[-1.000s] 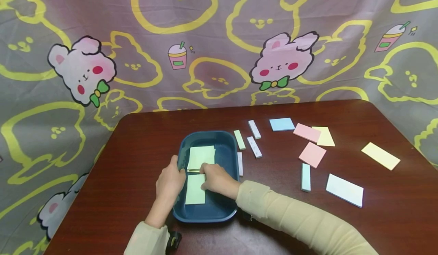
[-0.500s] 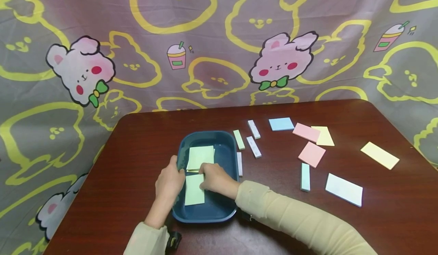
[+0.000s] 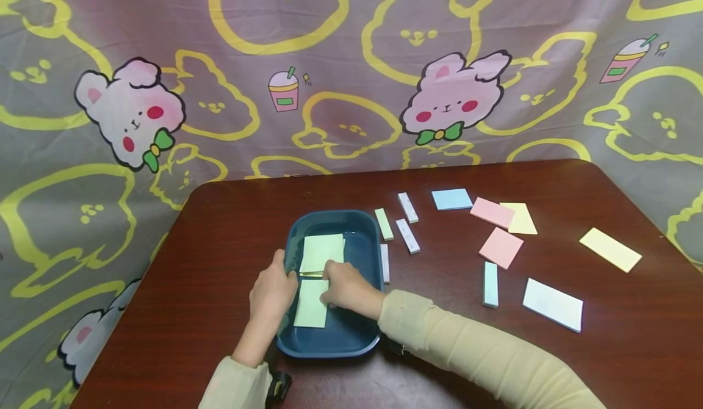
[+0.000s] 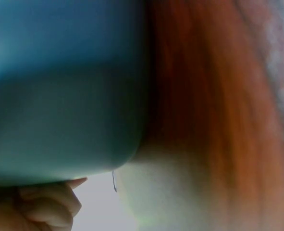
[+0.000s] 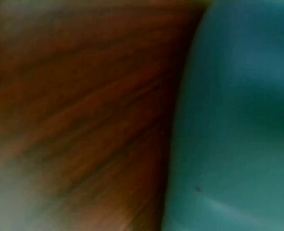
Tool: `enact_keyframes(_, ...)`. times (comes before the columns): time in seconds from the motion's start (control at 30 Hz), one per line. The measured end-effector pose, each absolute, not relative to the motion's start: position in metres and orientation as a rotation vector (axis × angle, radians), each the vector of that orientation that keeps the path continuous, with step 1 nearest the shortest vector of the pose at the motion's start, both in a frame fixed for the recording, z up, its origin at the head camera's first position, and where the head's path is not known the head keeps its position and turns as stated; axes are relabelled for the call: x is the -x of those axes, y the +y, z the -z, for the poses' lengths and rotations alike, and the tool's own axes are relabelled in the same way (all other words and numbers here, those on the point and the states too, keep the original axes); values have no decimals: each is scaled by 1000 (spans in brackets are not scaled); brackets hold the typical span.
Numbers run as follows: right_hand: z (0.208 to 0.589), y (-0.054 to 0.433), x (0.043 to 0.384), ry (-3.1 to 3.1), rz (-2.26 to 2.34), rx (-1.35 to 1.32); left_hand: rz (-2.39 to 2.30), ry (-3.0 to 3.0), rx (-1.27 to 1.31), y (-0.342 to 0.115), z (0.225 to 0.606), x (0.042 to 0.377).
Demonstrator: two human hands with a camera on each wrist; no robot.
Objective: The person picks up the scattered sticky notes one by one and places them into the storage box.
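My left hand (image 3: 273,287) grips the left rim of a dark blue plastic bin (image 3: 354,343). Inside the bin, my right hand (image 3: 348,288) pinches the right edge of a pale green sticky note pad (image 3: 310,311) lying in the near half. Just beyond it, a stack of pale green sticky note pads (image 3: 323,250) lies in the far half, its front edge showing a yellowish layer. The left wrist view shows the bin's blurred wall (image 4: 65,120) with curled fingers (image 4: 48,207) at its edge. Only bin wall (image 5: 233,144) and table appear in the right wrist view.
On the brown table (image 3: 219,232), narrow pads, including a green one (image 3: 384,224), lie right of the bin. Farther right are a blue pad (image 3: 452,199), pink pads (image 3: 501,248), yellow pads (image 3: 610,249), a teal strip pad (image 3: 490,284) and a white pad (image 3: 553,304). A patterned cloth hangs behind.
The near green sticky note pad has slid slightly left in the bin, with the right hand's fingers at its edge. The left hand and the bin stay in place.
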State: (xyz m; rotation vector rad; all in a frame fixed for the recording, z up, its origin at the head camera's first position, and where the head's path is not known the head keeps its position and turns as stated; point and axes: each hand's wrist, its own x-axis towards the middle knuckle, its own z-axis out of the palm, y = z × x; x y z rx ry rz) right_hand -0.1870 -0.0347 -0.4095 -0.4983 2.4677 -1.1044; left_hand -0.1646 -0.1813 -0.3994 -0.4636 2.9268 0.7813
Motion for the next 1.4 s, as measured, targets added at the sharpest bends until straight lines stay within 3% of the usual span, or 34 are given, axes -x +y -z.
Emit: enact_keyframes(1.4, 409, -34, 191, 2445, 1177, 426, -763, 2915, 475, -180, 397, 164)
